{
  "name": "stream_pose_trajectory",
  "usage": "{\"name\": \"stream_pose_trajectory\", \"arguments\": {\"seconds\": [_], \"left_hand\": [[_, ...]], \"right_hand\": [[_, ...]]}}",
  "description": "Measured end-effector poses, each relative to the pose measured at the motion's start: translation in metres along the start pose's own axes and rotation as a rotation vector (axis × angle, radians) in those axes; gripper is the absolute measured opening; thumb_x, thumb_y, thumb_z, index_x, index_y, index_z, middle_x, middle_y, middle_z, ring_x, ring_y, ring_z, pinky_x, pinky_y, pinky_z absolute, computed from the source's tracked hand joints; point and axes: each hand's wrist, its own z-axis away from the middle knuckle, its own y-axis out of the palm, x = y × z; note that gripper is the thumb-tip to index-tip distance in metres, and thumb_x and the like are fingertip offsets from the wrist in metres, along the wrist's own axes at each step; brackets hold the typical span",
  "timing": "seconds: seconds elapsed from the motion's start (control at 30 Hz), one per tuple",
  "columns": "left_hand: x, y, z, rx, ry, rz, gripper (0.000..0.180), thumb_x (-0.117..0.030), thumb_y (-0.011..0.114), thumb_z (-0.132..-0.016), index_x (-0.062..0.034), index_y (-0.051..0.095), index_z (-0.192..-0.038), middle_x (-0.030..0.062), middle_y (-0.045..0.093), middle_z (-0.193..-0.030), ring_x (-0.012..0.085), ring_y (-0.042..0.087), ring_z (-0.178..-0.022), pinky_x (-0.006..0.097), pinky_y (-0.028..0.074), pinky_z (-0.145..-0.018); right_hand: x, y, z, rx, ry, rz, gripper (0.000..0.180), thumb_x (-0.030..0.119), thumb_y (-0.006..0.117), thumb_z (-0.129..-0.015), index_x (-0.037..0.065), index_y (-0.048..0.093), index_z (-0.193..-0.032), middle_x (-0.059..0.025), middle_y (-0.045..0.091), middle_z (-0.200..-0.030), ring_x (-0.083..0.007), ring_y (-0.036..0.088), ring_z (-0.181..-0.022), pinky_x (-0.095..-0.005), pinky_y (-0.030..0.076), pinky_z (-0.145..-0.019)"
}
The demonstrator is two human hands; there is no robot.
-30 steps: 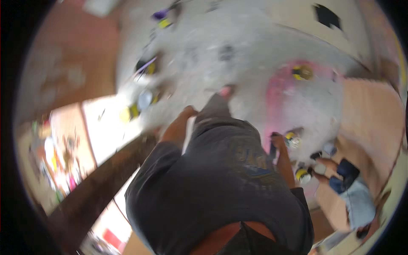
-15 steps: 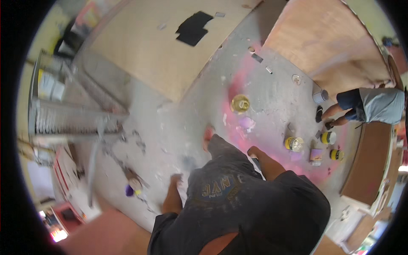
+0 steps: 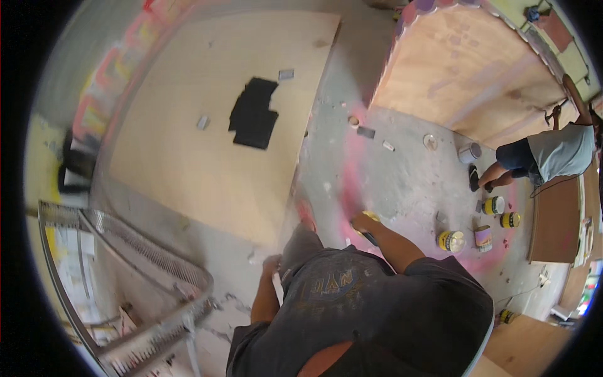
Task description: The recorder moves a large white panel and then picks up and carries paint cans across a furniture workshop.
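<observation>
My left hand (image 3: 271, 264) hangs beside my left leg, too blurred to show how its fingers lie. My right hand (image 3: 363, 223) is closed at my right side around a dark, flat-looking thing (image 3: 370, 237) whose kind I cannot make out. Just behind that hand shows the yellow edge of a can (image 3: 372, 215), mostly hidden. Ahead of me on the left is a large pale wooden panel (image 3: 207, 182). On it lie a notched black flat sheet (image 3: 254, 116) and two small grey blocks, one to its right (image 3: 286, 74) and one to its left (image 3: 203, 122).
A metal mesh frame (image 3: 147, 257) stands close on my left. Paint cans (image 3: 451, 241) sit on the pink-stained floor at right, near a grey bucket (image 3: 470, 152). A co-worker (image 3: 559, 151) reaches toward a large scallop-edged panel (image 3: 458, 69). A brown board (image 3: 553, 220) stands behind them.
My view has shifted forward and turned, and the panel with the black sheet now sits nearer. The mesh frame has come closer on the left. My right hand now covers part of a can.
</observation>
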Motion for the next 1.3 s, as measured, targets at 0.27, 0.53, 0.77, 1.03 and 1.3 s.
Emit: {"name": "stream_pose_trajectory", "arguments": {"seconds": [0.27, 0.53, 0.77, 1.03, 1.3], "left_hand": [[-0.114, -0.086, -0.158, 0.313, 0.171, -0.624, 0.030, -0.031, 0.051, -0.073, -0.0019, 0.053, -0.082, 0.0062, 0.054, -0.068, 0.0189, 0.053, -0.059, 0.031, 0.044, -0.053], [-0.374, -0.117, -0.275, 0.099, -0.193, -0.310, 0.031, -0.026, 0.052, -0.076, -0.0071, 0.048, -0.100, 0.0098, 0.052, -0.093, 0.0250, 0.053, -0.077, 0.040, 0.041, -0.067], [-0.552, -0.093, -0.346, 0.297, 0.540, -0.905, 0.024, -0.017, 0.048, -0.075, -0.0104, 0.049, -0.097, 0.0065, 0.055, -0.088, 0.0239, 0.053, -0.075, 0.037, 0.042, -0.065], [-0.761, -0.020, -0.429, -0.029, 0.509, -0.567, 0.040, -0.027, 0.054, -0.071, 0.0026, 0.053, -0.097, 0.0176, 0.055, -0.096, 0.0256, 0.054, -0.086, 0.030, 0.041, -0.075], [-0.801, -0.079, -0.661, 0.302, 0.337, -0.823, 0.050, -0.045, 0.045, -0.075, -0.0003, 0.055, -0.094, 0.0177, 0.056, -0.091, 0.0301, 0.051, -0.087, 0.035, 0.039, -0.074]], "right_hand": [[-0.113, -0.043, -0.038, 0.075, 0.301, -0.011, 0.023, 0.020, 0.048, -0.065, 0.005, 0.061, -0.077, -0.0150, 0.058, -0.081, -0.0280, 0.056, -0.076, -0.0358, 0.044, -0.067], [-0.117, -0.138, -0.125, 0.107, 0.662, -0.432, 0.031, 0.025, 0.063, -0.057, 0.002, 0.061, -0.078, -0.0129, 0.059, -0.074, -0.0229, 0.056, -0.074, -0.0322, 0.043, -0.065], [-0.241, -0.202, -0.291, 0.096, 0.299, -0.016, 0.023, 0.026, 0.051, -0.062, 0.009, 0.062, -0.072, -0.0151, 0.058, -0.079, -0.0320, 0.054, -0.074, -0.0363, 0.043, -0.067], [-0.259, -0.525, -0.414, -0.392, -0.048, 0.319, 0.013, 0.018, 0.049, -0.064, 0.010, 0.059, -0.068, -0.0095, 0.058, -0.075, -0.0253, 0.056, -0.068, -0.0356, 0.044, -0.059], [-0.276, -0.680, -0.533, -0.379, 0.378, -0.340, 0.014, 0.012, 0.048, -0.063, 0.004, 0.059, -0.068, -0.0139, 0.057, -0.071, -0.0291, 0.055, -0.068, -0.0368, 0.044, -0.062]]}}
